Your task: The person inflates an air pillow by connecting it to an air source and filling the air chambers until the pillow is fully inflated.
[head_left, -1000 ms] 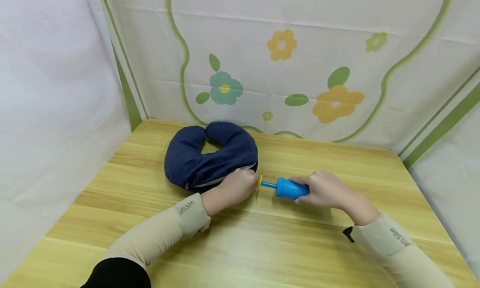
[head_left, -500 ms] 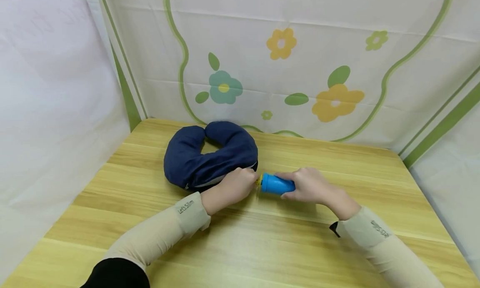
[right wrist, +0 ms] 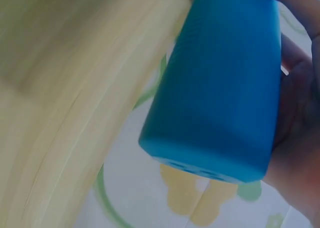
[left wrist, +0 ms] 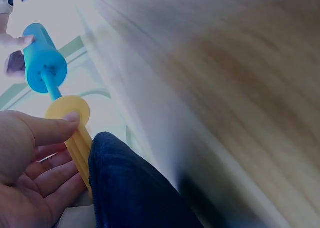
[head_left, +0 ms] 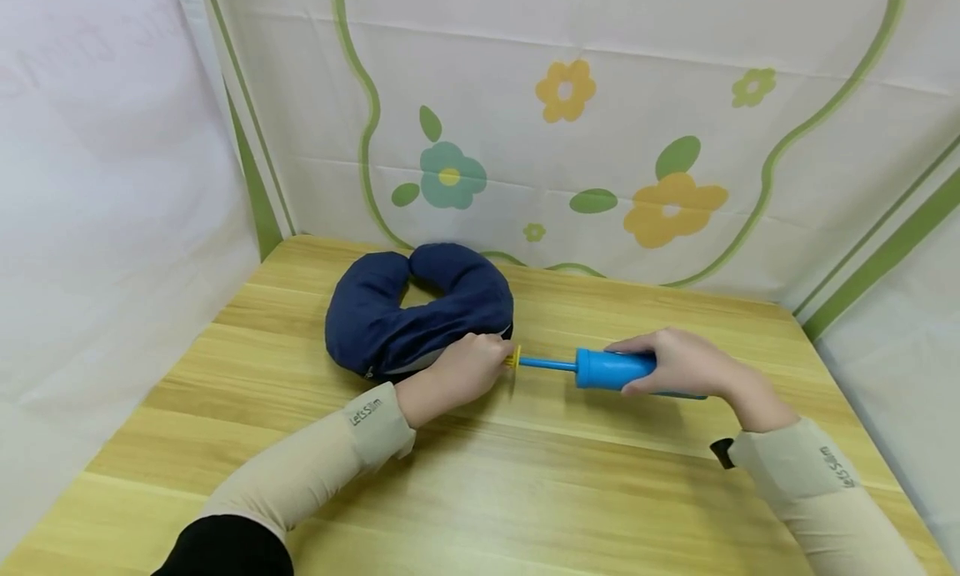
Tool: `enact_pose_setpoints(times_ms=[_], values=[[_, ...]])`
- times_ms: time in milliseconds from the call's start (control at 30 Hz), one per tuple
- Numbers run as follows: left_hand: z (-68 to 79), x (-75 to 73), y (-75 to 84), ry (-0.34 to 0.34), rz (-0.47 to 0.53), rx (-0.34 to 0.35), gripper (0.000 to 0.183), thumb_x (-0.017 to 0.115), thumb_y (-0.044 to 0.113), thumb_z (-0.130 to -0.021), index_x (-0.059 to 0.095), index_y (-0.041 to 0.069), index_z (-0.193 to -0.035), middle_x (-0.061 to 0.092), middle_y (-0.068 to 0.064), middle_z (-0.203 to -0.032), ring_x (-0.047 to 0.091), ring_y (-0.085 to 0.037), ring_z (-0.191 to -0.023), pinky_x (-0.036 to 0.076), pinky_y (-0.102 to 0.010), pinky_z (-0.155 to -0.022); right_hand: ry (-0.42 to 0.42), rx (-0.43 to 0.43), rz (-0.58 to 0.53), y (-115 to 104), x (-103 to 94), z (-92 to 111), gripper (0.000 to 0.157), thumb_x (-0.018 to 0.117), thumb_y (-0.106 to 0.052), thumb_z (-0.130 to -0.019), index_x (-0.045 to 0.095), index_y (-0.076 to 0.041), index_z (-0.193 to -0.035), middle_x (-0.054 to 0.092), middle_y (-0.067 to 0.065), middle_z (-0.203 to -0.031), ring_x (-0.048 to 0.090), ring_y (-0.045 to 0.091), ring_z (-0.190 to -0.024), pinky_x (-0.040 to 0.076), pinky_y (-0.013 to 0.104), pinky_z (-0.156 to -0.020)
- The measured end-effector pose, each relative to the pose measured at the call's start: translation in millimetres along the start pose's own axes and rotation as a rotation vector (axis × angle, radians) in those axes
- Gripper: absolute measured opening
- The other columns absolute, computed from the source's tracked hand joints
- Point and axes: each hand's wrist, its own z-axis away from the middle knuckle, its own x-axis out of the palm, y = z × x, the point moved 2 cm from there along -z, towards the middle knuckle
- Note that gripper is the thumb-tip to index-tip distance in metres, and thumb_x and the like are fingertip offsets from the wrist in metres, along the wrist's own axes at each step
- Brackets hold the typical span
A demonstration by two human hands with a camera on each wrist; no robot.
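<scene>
A blue hand pump (head_left: 596, 369) lies level above the table, its thin rod (head_left: 547, 363) drawn well out of the barrel. My right hand (head_left: 678, 363) grips the barrel, which fills much of the right wrist view (right wrist: 215, 88). My left hand (head_left: 465, 366) pinches the pump's yellow end (left wrist: 77, 138) between thumb and fingers, just behind its round flange. Right beside that hand is a navy U-shaped neck pillow (head_left: 420, 313) with a zipper along its near edge. Where the yellow end meets the pillow is hidden behind my left hand.
The pillow rests on a wood-grain table (head_left: 480, 484). A white cloth backdrop (head_left: 510, 134) with printed flowers stands behind the table's far edge, and white cloth (head_left: 112, 251) hangs at the left side.
My right hand first pushed the pump barrel left against the yellow flange, then drew it back right, exposing more rod than before. The left hand and neck pillow have barely moved.
</scene>
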Motion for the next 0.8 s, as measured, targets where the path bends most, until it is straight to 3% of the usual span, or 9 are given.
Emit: enact_pose_setpoints(times_ms=[133,300,533,800], values=[[0.2,1.8,-0.9,0.005,0.000,0.006,0.012,0.079,0.010,-0.091,0.071,0.004,-0.099,0.069,-0.009,-0.086,0.070,-0.023,-0.074,0.057,-0.030,-0.063,-0.024,-0.002,-0.021,13,-2.0,7,0.060,0.086,-0.039,-0.083,0.070,-0.010,-0.134,0.069,0.014,-0.127,0.066,0.016,-0.094,0.054,0.039,-0.078],[1.7,6.1,-1.1,0.040,-0.020,0.043,0.013,0.081,0.009,-0.089,0.070,0.004,-0.096,0.068,-0.008,-0.083,0.068,-0.021,-0.069,0.056,-0.029,-0.059,-0.045,-0.041,-0.021,16,7.2,6,0.059,0.084,-0.036,-0.084,0.069,-0.008,-0.134,0.072,0.011,-0.120,0.064,0.011,-0.086,0.053,0.036,-0.074],[1.6,8.0,0.3,0.126,-0.060,0.085,0.012,0.080,0.004,-0.089,0.068,0.004,-0.092,0.065,-0.008,-0.079,0.066,-0.022,-0.065,0.055,-0.030,-0.055,-0.018,-0.155,0.077,-6,20.2,-11,0.064,0.084,-0.039,-0.085,0.066,-0.005,-0.137,0.075,0.009,-0.111,0.069,0.010,-0.083,0.057,0.037,-0.074],[0.7,14.2,4.0,0.098,-0.080,0.104,0.012,0.078,0.004,-0.090,0.067,0.005,-0.088,0.062,-0.006,-0.075,0.064,-0.019,-0.062,0.054,-0.027,-0.055,-0.024,-0.204,0.142,-30,29.9,-34,0.061,0.084,-0.034,-0.086,0.066,-0.004,-0.136,0.076,0.005,-0.091,0.062,0.002,-0.067,0.056,0.033,-0.067]])
